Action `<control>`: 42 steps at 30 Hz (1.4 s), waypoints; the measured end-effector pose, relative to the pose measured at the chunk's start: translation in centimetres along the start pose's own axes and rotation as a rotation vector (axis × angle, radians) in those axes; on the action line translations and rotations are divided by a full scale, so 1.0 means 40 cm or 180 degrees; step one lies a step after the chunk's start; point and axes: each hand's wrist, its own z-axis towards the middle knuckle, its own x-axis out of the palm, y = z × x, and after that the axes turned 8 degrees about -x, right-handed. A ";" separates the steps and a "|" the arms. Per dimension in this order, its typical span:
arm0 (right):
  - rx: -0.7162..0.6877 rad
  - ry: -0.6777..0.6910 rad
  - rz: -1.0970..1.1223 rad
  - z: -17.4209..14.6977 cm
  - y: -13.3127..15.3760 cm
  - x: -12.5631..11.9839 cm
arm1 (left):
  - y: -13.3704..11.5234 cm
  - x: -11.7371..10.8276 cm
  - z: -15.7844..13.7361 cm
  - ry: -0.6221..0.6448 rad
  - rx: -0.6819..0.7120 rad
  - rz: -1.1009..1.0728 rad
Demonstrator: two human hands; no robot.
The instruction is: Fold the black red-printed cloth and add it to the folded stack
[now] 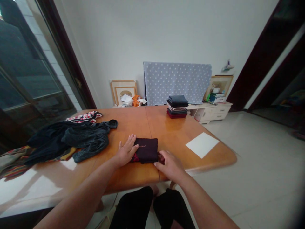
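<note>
A folded dark maroon garment (147,149) lies on the wooden table (171,127) near its front edge. My left hand (125,151) rests flat against the garment's left side, fingers spread. My right hand (168,164) sits at the garment's near right corner with its fingers curled onto the edge of the cloth; whether it grips the cloth is unclear. A stack of folded clothes (177,106) stands at the table's far side.
A heap of dark unfolded clothes (71,138) with patterned pieces covers the table's left part. A white sheet (202,144) lies on the right. Behind the table are a dotted cover (177,81), picture frames and a low white cabinet (212,111).
</note>
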 end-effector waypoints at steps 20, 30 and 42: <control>-0.0092 -0.0056 -0.0049 -0.004 -0.012 -0.007 | -0.128 -0.071 -0.070 -0.0040 0.1433 0.0598; -0.0092 -0.0091 -0.0172 -0.001 -0.014 0.008 | -0.090 -0.082 -0.063 0.0085 0.1451 0.0241; 0.0050 -0.0018 -0.0694 -0.009 0.038 0.014 | -0.083 -0.072 -0.061 0.0038 0.1628 0.0261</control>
